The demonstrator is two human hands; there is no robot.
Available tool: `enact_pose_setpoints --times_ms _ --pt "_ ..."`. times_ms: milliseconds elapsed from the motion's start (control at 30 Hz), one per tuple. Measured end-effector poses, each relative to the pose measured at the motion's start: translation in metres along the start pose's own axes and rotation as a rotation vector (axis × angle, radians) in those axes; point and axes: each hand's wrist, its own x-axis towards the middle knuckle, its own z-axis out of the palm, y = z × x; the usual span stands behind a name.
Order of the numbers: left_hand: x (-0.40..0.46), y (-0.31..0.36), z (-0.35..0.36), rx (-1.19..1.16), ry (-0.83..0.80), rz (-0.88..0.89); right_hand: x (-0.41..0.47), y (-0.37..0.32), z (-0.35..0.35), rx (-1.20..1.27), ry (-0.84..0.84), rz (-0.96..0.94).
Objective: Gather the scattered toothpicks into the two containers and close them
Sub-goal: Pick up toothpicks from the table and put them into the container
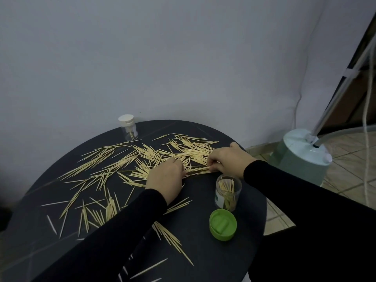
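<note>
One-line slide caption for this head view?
Both hands, left and right, gather a toothpick bundle on the table beside an open container; green lid off.

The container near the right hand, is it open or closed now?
Open. The clear container stands upright with no lid, toothpicks showing inside, and the green lid lies beside it on the table.

Toothpicks (pixel 179 153): pale wood, matt, fine and smooth-looking. Counter (pixel 199 251): dark, matt, faint lighter lines across surface. Open container (pixel 228 192): clear plastic, glossy, paper-like label at side. Green lid (pixel 223 224): plastic, smooth, slight sheen. Capped container (pixel 128 128): clear plastic body, white matt plastic cap. Sleeves (pixel 122 231): black cloth, matt. Wall (pixel 142 58): painted, matt. Floor (pixel 345 180): tile, slight gloss. Pale green base (pixel 301 157): smooth plastic.
</note>
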Motion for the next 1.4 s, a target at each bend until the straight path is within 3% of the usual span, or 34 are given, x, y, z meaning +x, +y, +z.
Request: enact_pose_setpoints --times_ms 300,500,600,767,933,1400 --pt "-0.004 0.007 -0.003 -0.012 0.028 -0.009 -0.019 0.000 -0.006 -0.011 0.044 0.048" --pt "-0.006 0.008 -0.008 -0.184 0.076 -0.105 -0.032 0.001 -0.015 0.200 0.145 0.135" --pt "-0.003 0.012 -0.011 -0.408 0.115 -0.155 -0.039 0.003 -0.021 0.395 0.196 0.163" --pt "-0.003 0.030 -0.028 -1.074 0.134 -0.197 -0.053 0.002 -0.037 0.707 0.267 0.135" --pt "-0.010 0.055 -0.041 -1.438 0.069 -0.190 -0.063 0.004 -0.045 0.866 0.149 0.027" --pt "-0.029 0.053 -0.017 -1.266 -0.150 0.002 -0.077 0.008 -0.049 0.749 -0.165 -0.011"
